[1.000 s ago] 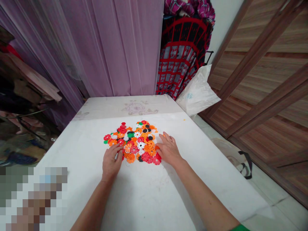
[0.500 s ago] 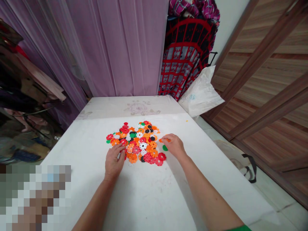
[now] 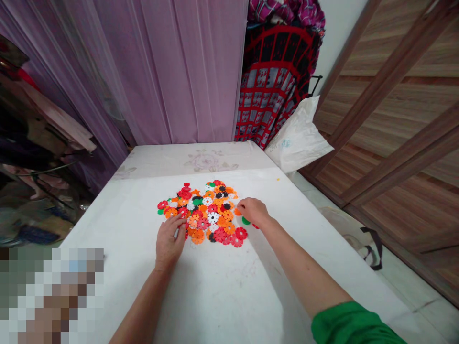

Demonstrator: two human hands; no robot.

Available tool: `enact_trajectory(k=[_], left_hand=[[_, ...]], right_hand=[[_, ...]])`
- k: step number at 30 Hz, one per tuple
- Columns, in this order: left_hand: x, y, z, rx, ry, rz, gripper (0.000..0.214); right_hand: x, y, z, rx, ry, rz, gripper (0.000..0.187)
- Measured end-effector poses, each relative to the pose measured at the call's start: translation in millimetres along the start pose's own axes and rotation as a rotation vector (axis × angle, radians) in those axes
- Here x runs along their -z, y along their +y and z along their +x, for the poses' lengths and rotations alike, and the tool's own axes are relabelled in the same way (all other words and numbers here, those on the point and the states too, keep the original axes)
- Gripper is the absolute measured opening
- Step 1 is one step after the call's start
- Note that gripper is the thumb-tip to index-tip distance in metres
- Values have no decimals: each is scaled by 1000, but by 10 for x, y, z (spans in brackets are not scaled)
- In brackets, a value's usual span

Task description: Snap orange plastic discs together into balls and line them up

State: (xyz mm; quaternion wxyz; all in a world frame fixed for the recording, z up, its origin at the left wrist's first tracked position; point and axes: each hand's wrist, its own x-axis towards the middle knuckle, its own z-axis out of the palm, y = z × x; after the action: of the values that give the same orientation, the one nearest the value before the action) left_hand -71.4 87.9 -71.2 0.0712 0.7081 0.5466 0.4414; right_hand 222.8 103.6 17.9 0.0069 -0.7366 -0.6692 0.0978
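A pile of notched plastic snowflake discs (image 3: 213,218) in red, orange, white, green and black is spread over the white table. My left hand (image 3: 171,239) rests at the pile's near left edge, fingers loosely apart and touching discs there. Along the right edge, my right hand (image 3: 254,210) has its fingers drawn together at an orange snowflake disc (image 3: 237,211), whose far part they hide. Below that hand a green disc (image 3: 245,220) lies apart from the pile. Part of a red disc (image 3: 256,226) shows beside my right wrist.
The white table (image 3: 215,296) has a flowered cloth (image 3: 154,160) at its far end. Purple curtains (image 3: 186,71) hang behind it. A white bag (image 3: 297,136) stands by the far right corner, and wooden doors (image 3: 394,95) are on the right. Clothes (image 3: 50,114) hang at left.
My right hand has shifted slightly left and away from me, and a red disc now shows beside its wrist. My left hand has stayed at the pile.
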Motion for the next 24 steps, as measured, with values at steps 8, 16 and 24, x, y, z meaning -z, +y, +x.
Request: enact_trajectory(k=[8, 16, 24], left_hand=[[-2, -4, -3, 22, -16, -15, 28], [22, 8, 9, 34, -43, -13, 29], [32, 28, 8, 46, -42, -14, 28]], right_hand=[[49, 32, -63, -17, 61, -14, 33], [22, 139, -370, 67, 39, 17, 25], [-75, 164, -423, 131, 46, -24, 28]])
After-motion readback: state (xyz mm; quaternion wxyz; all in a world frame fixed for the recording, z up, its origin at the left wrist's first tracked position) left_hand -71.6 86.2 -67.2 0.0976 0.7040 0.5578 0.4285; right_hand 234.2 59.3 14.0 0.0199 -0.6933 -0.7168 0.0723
